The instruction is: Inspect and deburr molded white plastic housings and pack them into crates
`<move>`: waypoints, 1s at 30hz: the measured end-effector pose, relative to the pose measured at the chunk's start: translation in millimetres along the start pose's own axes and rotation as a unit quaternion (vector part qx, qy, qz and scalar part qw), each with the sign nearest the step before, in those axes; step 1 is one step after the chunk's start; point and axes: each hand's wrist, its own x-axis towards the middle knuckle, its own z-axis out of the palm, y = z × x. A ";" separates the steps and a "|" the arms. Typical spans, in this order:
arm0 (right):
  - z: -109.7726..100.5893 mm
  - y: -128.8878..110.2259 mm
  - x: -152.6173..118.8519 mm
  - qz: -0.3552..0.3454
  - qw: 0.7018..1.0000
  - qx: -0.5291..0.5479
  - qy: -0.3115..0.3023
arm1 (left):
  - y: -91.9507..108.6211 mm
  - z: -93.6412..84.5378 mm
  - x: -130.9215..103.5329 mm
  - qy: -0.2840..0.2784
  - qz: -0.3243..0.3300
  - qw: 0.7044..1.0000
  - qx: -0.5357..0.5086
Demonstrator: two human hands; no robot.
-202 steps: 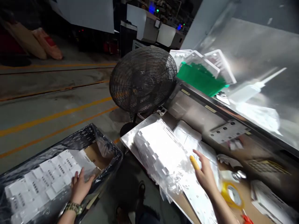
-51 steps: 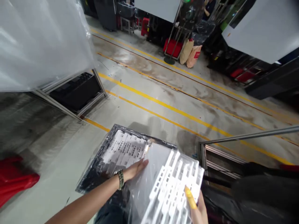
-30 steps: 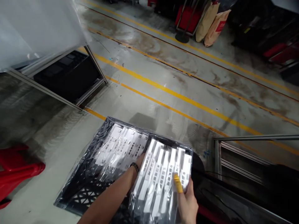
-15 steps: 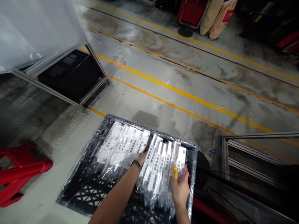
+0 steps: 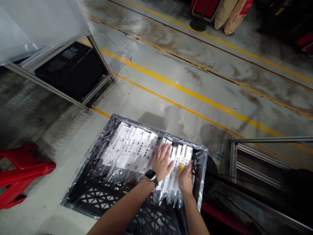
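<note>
A black crate (image 5: 97,210) with a lattice bottom and clear film over its walls holds several white slotted parts (image 5: 129,147) in clear plastic bags, standing side by side in two groups. My left hand (image 5: 161,161), with a watch on the wrist, lies with its fingers spread on top of the right group. At that group's right end, my right hand (image 5: 186,179) rests against the outermost bagged part, with fingers bent round its edge and yellow tape on one finger. The undersides of the parts are hidden.
A red stool (image 5: 26,169) stands at the left. Metal frames stand upper left (image 5: 49,86) and at the right (image 5: 232,160), with cables near the right one. Paper sacks (image 5: 236,18) stand at the back beyond yellow floor lines.
My left hand has come up from between the two groups and now lies on top of the right group. That group sits closer together, and the view has shifted slightly.
</note>
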 end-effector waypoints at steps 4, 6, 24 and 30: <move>-15.3 -21.0 -36.7 -0.062 0.998 -0.023 0.017 | -20.8 -7.5 -13.5 -0.031 0.111 0.987 0.109; -21.5 -28.3 -65.9 -0.118 0.992 -0.043 0.013 | -39.2 -16.4 -14.7 -0.023 0.123 0.981 0.149; 64.3 -93.4 -97.6 -0.122 0.992 -0.011 0.022 | -80.7 -77.8 -27.2 0.045 0.018 0.959 0.281; 89.4 -94.2 -146.9 0.013 0.970 0.186 -0.155 | -97.3 -116.8 -37.8 0.130 -0.084 0.946 0.286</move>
